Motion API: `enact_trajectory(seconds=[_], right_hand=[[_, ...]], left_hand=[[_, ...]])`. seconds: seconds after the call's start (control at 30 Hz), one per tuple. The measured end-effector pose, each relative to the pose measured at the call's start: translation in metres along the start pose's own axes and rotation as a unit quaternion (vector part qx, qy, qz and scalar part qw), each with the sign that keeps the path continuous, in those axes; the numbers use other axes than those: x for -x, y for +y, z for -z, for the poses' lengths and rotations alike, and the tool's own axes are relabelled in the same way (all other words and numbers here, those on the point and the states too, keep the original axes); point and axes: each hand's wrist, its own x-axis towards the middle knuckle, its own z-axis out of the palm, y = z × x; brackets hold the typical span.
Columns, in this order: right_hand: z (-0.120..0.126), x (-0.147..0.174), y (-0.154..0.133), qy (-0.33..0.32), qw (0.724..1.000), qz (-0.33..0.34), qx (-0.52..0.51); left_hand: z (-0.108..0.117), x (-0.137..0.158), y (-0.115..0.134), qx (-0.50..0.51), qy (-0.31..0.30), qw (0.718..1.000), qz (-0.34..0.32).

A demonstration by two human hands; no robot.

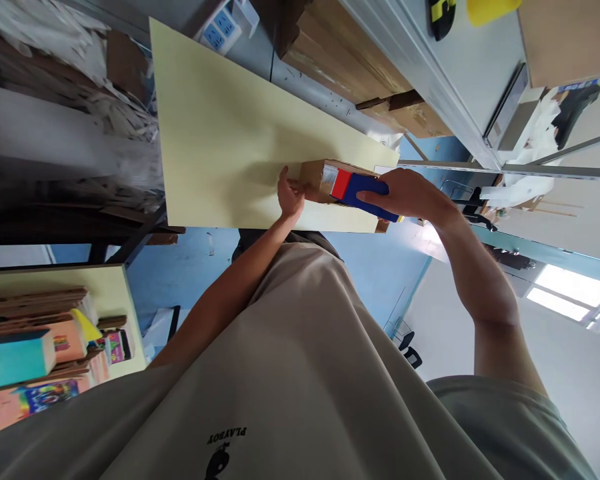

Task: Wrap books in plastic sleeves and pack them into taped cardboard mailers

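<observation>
A small cardboard box [313, 175] sits near the right end of the pale yellow tabletop [220, 133]. My right hand [405, 192] is closed around a dark blue box-like thing with a red end [357, 190], its thumb lying across the blue side. This blue and red thing is tilted over the cardboard box; I cannot tell whether it is inside or only resting against it. At the left end of the cardboard box is my left hand [291, 196], with one finger raised and the others reaching to the cardboard. It seems to touch the box without gripping it.
Large cardboard cartons [355, 60] stand beyond the table, near a power strip [221, 30]. A metal-edged shelf [430, 87] rises at upper right. Crumpled white wrapping [130, 133] lies left of the table. At lower left, another table [123, 293] carries stacked boxes and colourful packages.
</observation>
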Motion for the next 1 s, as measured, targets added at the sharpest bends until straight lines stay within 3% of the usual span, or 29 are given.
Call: enact_trajectory(seconds=[0.1,0.27,0.4,0.67,0.83,1.0], right_hand=[[0.000,0.002,-0.002,-0.006,1.000,-0.002,0.004],[-0.002,0.004,-0.005,-0.008,1.000,0.004,-0.004],[-0.005,0.004,-0.004,-0.002,1.000,0.017,-0.006],[-0.016,0.010,-0.009,0.027,0.999,0.034,0.030],[-0.021,0.014,-0.010,0.039,0.999,0.010,0.033],[-0.027,0.012,0.002,0.046,0.999,0.008,0.013]], left_hand=[[0.008,0.015,0.010,-0.028,0.006,0.999,-0.030],[0.012,0.041,0.027,-0.059,-0.160,0.976,-0.137],[0.013,0.037,0.040,-0.118,-0.226,0.951,-0.173],[-0.001,-0.017,0.090,-0.158,-0.271,0.917,-0.248],[-0.005,-0.026,0.088,-0.188,-0.282,0.905,-0.256],[-0.006,-0.020,0.084,-0.165,-0.255,0.922,-0.241]])
